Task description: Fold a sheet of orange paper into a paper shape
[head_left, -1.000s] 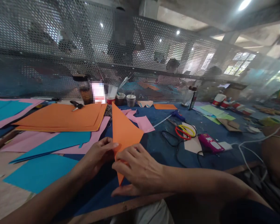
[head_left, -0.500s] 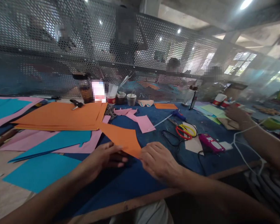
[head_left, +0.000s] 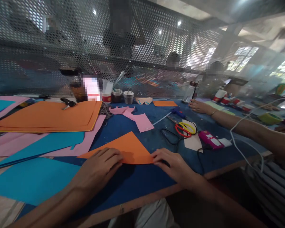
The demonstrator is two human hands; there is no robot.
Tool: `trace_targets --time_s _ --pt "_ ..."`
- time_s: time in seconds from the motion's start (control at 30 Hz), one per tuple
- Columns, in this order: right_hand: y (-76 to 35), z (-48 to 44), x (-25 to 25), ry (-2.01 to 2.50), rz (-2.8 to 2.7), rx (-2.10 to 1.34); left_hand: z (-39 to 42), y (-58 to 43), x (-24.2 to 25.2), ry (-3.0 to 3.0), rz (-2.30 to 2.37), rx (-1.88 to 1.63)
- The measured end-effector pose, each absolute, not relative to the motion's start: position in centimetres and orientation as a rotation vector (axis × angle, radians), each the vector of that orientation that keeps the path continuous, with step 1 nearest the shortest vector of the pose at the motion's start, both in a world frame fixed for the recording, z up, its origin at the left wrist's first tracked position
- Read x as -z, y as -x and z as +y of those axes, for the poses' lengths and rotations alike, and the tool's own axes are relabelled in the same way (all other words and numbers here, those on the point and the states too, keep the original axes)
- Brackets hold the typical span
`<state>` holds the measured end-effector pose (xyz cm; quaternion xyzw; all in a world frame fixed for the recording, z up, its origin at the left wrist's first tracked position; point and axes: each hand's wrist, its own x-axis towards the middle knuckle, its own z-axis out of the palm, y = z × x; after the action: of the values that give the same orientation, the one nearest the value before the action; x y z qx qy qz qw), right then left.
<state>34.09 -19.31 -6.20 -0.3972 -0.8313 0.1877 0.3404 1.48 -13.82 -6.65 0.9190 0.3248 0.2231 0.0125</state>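
An orange sheet of paper (head_left: 133, 147), now looking like a triangle with its point away from me, lies at a slant over the blue tabletop (head_left: 142, 177). My left hand (head_left: 104, 164) is closed on its near edge, the fingertips laid over the paper and the thumb hidden. At the right corner, my right hand (head_left: 172, 163) pinches the same sheet between thumb and fingers. Left of it lie pink paper (head_left: 96, 134) and blue sheets (head_left: 42, 179), below a stack of orange sheets (head_left: 47, 117) with a key (head_left: 67, 103) on top.
Scissors (head_left: 184, 129), a glue gun (head_left: 178, 111), a magenta device (head_left: 210, 140) with cables and pink paper scraps (head_left: 142, 122) lie beyond my hands. Cups (head_left: 128, 97) and a jar (head_left: 74, 87) line the perforated screen (head_left: 142, 47). Another person's arm (head_left: 239, 126) reaches in from the right.
The orange paper has turned, and its near edge now runs between my hands. My left hand has moved from under its edge onto it. The other person's hand has shifted left toward the bottle.
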Motion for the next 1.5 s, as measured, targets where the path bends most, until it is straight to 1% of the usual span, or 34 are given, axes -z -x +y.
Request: trace_targets --time_s 0.1,0.27,0.37,0.5,0.67,0.87,1.07,1.5 --pt "-34.5 -19.4 6.3 1.045 -2.158 -0.489 -13.8 -1.4 6.2 -2.929 0.969 -0.716" --pt "-33.5 -20.4 5.5 1.091 -2.267 -0.089 -14.3 -1.7 6.6 -3.031 0.918 -0.74" --pt "-31.9 -20.9 5.1 1.096 -2.331 0.003 -14.6 -1.9 7.3 -3.058 0.886 -0.715" --pt "-30.4 -20.8 6.0 1.059 -2.406 0.093 -15.0 -2.1 7.7 -3.06 0.831 -0.721" --pt "-30.0 -20.6 6.1 1.127 -2.453 0.07 -15.2 -2.3 7.2 -2.939 0.907 -0.741" --pt "-29.7 -20.6 5.9 1.227 -2.359 -0.044 -15.3 -1.8 7.5 -2.698 0.995 -0.728" --pt "-29.4 -20.2 6.2 1.342 -2.307 -0.071 -15.3 -1.1 7.4 -2.533 1.169 -0.692" --pt "-28.5 -19.8 6.0 1.508 -2.188 -0.1 -14.3 -1.5 6.7 -2.313 1.401 -0.492"
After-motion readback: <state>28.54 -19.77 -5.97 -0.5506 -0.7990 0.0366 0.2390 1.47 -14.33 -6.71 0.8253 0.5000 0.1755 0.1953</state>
